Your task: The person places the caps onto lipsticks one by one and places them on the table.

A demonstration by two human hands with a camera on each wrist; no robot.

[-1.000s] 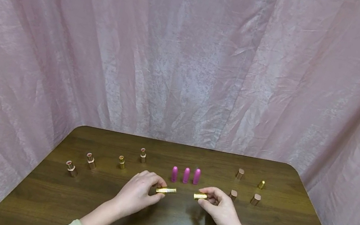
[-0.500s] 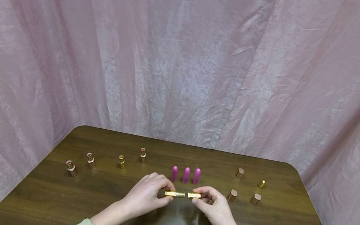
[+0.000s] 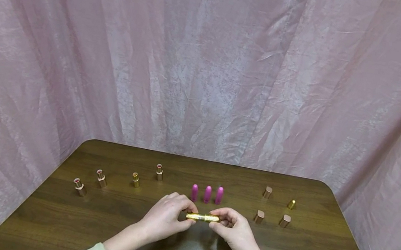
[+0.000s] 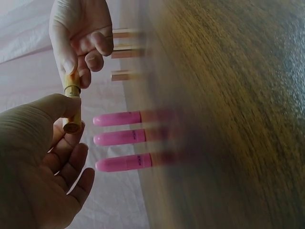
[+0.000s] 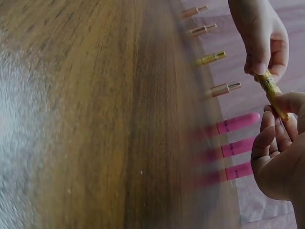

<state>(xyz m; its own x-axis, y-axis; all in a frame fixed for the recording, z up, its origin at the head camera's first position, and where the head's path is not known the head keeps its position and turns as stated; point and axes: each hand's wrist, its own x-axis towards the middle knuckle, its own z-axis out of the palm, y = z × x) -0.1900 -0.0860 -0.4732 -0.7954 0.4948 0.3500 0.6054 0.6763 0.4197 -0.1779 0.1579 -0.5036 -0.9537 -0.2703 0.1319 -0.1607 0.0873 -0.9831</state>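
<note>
Over the middle of the table my left hand (image 3: 167, 216) pinches a gold lipstick tube (image 3: 192, 216) between thumb and fingers, lying level. From the other side my right hand (image 3: 237, 230) pinches its gold cap (image 3: 212, 218) by the rounded end. Tube and cap stand in one line, end to end, with a narrow band between them; how deep the tube sits inside is hidden. In the left wrist view the tube's flat base (image 4: 72, 127) faces the camera under my thumb. The right wrist view also shows the gold cap (image 5: 273, 95) meeting the tube.
Three pink capped lipsticks (image 3: 207, 194) stand upright behind my hands. To the left are uncapped tubes, three rose gold (image 3: 101, 180) and one gold (image 3: 135, 180). At right stand three rose-gold caps (image 3: 285, 221) and a gold cap (image 3: 291, 204). Pink curtains (image 3: 211, 64) surround the wooden table (image 3: 46, 223).
The gap between tube and cap has closed. My left hand moved right with the tube, and my right hand moved left with the cap. The standing lipsticks and caps stayed put.
</note>
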